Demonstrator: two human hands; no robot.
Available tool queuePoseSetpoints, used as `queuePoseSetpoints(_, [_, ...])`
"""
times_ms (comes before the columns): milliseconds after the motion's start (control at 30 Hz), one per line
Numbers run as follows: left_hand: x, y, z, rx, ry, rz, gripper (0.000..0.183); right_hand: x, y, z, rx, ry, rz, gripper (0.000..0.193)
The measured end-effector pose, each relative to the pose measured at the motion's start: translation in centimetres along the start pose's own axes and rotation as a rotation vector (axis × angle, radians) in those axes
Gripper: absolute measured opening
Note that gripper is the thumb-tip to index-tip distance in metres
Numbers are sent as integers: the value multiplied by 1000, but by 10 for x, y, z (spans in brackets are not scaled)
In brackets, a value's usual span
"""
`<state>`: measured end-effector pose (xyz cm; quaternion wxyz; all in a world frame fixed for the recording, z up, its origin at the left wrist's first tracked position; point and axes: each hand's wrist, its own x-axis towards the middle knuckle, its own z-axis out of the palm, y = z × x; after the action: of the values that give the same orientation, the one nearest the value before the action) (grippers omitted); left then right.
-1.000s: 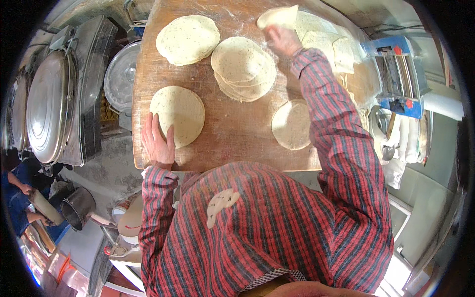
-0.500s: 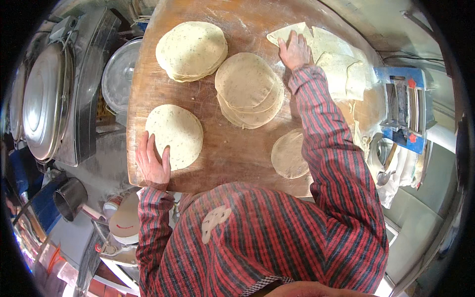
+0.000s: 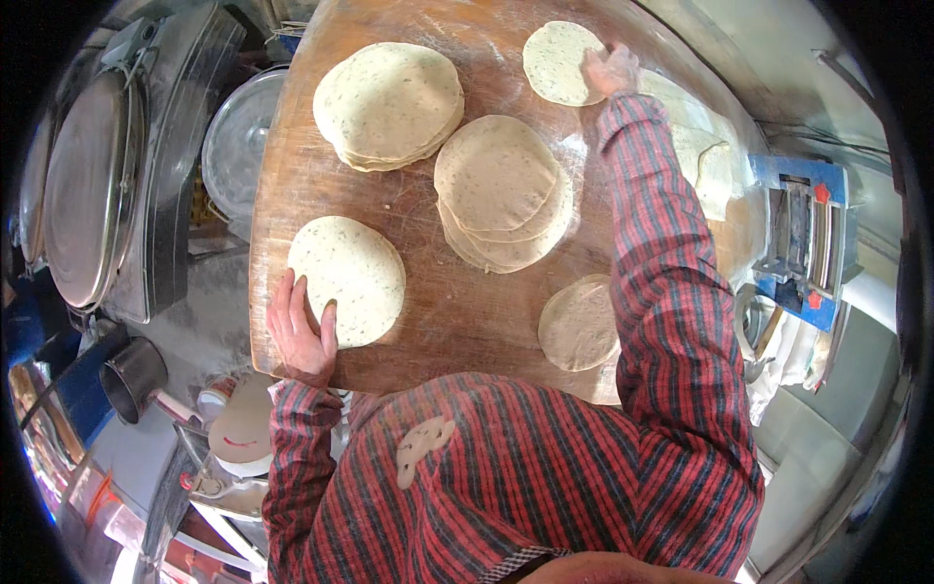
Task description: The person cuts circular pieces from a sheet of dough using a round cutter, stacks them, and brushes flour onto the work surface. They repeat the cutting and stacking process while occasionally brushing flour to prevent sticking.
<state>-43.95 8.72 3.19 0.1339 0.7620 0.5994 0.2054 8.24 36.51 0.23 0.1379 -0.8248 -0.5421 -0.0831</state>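
My left hand [image 3: 302, 336] lies at the lower-left edge of a small stack of round flat dough sheets [image 3: 347, 277], thumb and fingers apart, fingertips touching the edge. At the far right, my right hand [image 3: 613, 71] is bunched, its fingers curled at the right edge of a single speckled dough round [image 3: 559, 63]. What those fingers grip is hidden. Beside that hand, partly behind my sleeve, lie pale dough sheets with cut edges [image 3: 699, 146]. Two larger stacks of dough rounds stand between my hands, one far left [image 3: 389, 102] and one central [image 3: 501, 185].
A floured wooden table [image 3: 467, 331] bears the dough. Near its front edge, another dough round [image 3: 576, 321] is partly covered by my right sleeve. A blue-framed roller machine [image 3: 803, 234] stands at the right. Large round metal lids [image 3: 88, 190] and a dark pot [image 3: 133, 380] are at the left.
My right hand has moved right and slightly away. A round dough sheet now shows where a corner of flat dough lay under that hand. My left hand stays at its stack.
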Motion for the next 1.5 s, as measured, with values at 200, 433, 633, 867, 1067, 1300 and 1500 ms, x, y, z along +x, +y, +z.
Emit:
queuePoseSetpoints(200, [0, -3, -1, -7, 4, -4, 56, 34, 56, 20, 874, -614, 410, 34])
queuePoseSetpoints(433, [1, -3, -2, -8, 38, -6, 56, 0, -18, -20, 1018, -297, 144, 36])
queuePoseSetpoints(633, [-5, -10, 5, -87, 127, -36, 54, 0, -121, -116, 1674, -729, 239, 38])
queuePoseSetpoints(867, [-7, -20, 15, -85, 229, -41, 55, -79, -187, -85, 1623, -611, 274, 30])
queuePoseSetpoints(1067, [-10, -22, 12, -187, 281, -48, 46, -201, -185, -79, 1032, -308, -307, 38])
queuePoseSetpoints(1300, [2, -1, 2, -634, 305, -396, 39, -337, -208, -110, 1105, -652, -350, 29])
queuePoseSetpoints(1500, [-5, -13, -16, -335, 18, -312, 23, -353, -224, -115, 1050, -905, -162, 35])
